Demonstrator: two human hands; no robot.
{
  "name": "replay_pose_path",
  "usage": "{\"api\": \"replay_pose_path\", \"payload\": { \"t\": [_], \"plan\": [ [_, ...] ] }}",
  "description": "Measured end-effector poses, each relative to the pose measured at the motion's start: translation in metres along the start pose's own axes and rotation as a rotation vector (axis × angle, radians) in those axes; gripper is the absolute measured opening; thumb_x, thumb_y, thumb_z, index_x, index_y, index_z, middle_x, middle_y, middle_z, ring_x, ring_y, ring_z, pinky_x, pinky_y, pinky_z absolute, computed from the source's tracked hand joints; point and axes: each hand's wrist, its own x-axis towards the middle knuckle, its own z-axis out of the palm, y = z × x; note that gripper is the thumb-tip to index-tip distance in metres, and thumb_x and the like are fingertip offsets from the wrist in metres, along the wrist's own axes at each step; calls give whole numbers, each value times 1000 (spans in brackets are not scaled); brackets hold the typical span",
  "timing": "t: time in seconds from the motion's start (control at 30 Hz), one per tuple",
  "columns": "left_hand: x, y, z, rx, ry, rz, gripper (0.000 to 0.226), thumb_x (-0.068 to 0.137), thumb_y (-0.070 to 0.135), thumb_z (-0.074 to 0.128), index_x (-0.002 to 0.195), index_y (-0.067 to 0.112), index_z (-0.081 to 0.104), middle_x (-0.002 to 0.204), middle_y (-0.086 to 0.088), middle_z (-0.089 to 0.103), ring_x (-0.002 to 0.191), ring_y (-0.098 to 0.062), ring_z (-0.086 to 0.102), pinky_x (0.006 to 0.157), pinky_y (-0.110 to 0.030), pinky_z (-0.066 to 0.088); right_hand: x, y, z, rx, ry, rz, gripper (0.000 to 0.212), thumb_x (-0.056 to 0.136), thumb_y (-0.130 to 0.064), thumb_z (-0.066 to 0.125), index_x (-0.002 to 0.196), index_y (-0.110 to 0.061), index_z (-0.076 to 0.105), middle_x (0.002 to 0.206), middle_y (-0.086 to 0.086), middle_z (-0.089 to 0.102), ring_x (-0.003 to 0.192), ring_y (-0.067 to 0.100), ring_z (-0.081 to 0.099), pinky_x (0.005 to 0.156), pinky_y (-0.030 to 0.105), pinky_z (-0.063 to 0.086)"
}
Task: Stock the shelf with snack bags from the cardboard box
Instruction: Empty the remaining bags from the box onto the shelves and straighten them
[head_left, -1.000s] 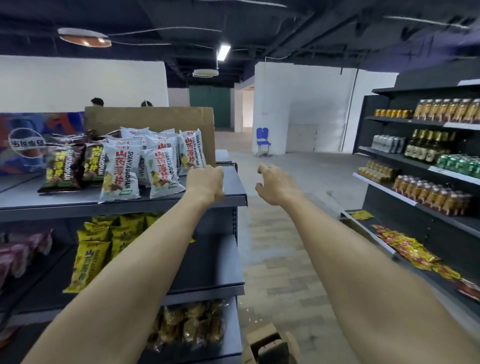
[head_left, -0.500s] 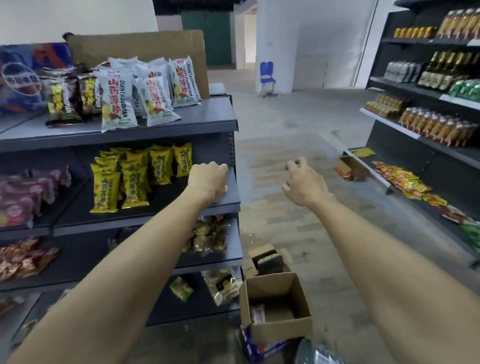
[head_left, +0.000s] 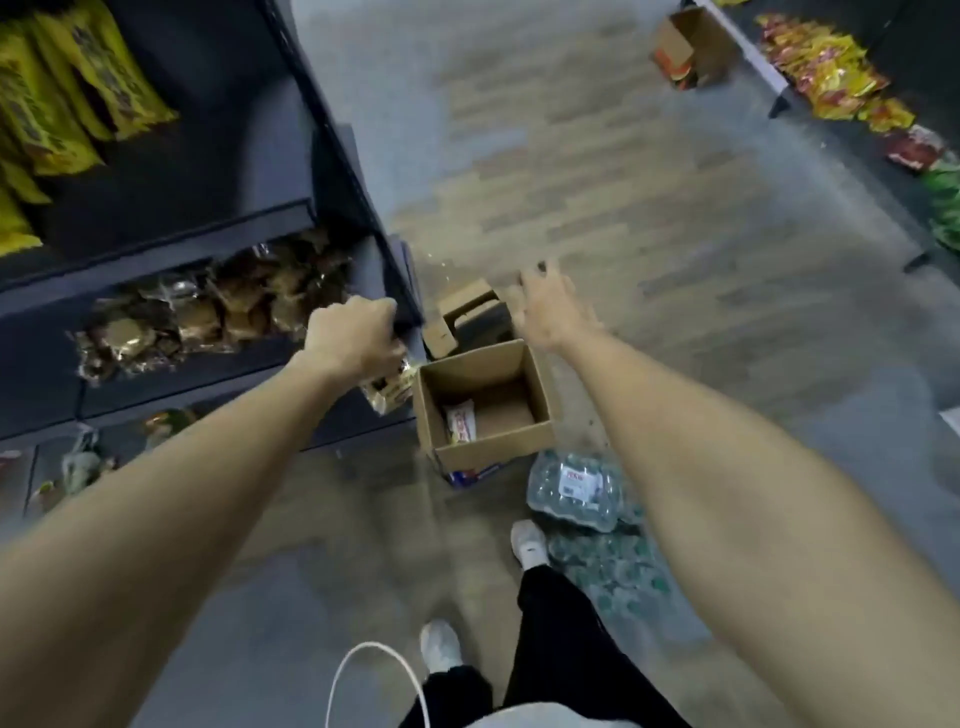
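On the floor beside the shelf end sits the open cardboard box (head_left: 485, 410), flaps up, nearly empty: one white snack bag (head_left: 460, 423) with red print lies against its left inner wall, the rest is bare bottom. Left hand (head_left: 349, 338) is above and left of the box, at the corner of the shelf (head_left: 218, 249); fingers curled into a loose fist, and whether they grip the shelf edge or hold nothing I cannot tell. Right hand (head_left: 550, 309) hovers past the box's far rim, fingers apart and relaxed, holding nothing, motion-blurred.

Step, as I judge it: reach phase, going down for the next bag; nothing picked yet. Task looks far along since the box holds just that one visible bag. Brown packets (head_left: 208, 317) and yellow bags (head_left: 62, 93) fill the shelf rows.

Next move calls for: lower the right hand into the box, pull back toward the left wall where the bag lies, pinch it by an edge, lift clear of the flaps.

Nearby: a wrapped bottle pack (head_left: 576, 488) touching the box's near right corner, a smaller carton (head_left: 462, 312) behind it.
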Motion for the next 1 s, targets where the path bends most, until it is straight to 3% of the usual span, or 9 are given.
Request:
{"api": "replay_pose_path", "payload": {
  "t": [0.1, 0.33, 0.5, 0.63, 1.0],
  "plan": [
    [14, 15, 35, 0, -80, -22, 22, 90, 41, 51, 95, 20, 46, 103, -10, 62, 91, -35, 60, 69, -37, 42, 12, 28, 33, 12, -95, 40, 57, 91, -23, 60, 143, -19, 37, 146, 14, 31, 123, 35, 48, 96, 45, 45],
    [33, 29, 101, -113, -295, -97, 17, 90, 37, 56, 89, 25, 44, 98, -7, 61, 89, -31, 59, 65, -34, 39, 18, 62, 96, 3, -274, 86, 53, 94, -23, 59, 141, -15, 38, 140, 13, 40, 120, 33, 52, 95, 41, 45],
    [51, 29, 152, -179, -308, -141, 20, 89, 33, 56, 101, 18, 50, 102, -8, 60, 90, -32, 60, 69, -37, 45, 36, 66, 135, 25, -358, 87, 47, 96, -21, 56, 139, -18, 38, 138, 11, 40, 119, 31, 52, 92, 39, 45],
    [83, 21, 206, -293, -313, -149, 18, 85, 34, 55, 93, 19, 50, 94, -5, 60, 80, -27, 56, 63, -35, 41, 60, 62, 175, 11, -384, 88, 44, 95, -20, 54, 136, -19, 38, 132, 8, 43, 111, 30, 54, 77, 33, 37],
    [154, -19, 381, -388, -492, -109, 19, 90, 30, 54, 96, 20, 39, 105, -10, 58, 94, -35, 58, 69, -37, 42, 143, 62, 344, 18, -512, 195, 43, 94, -24, 54, 133, -17, 39, 128, 9, 46, 112, 33, 54, 82, 37, 42]
  ]
}}
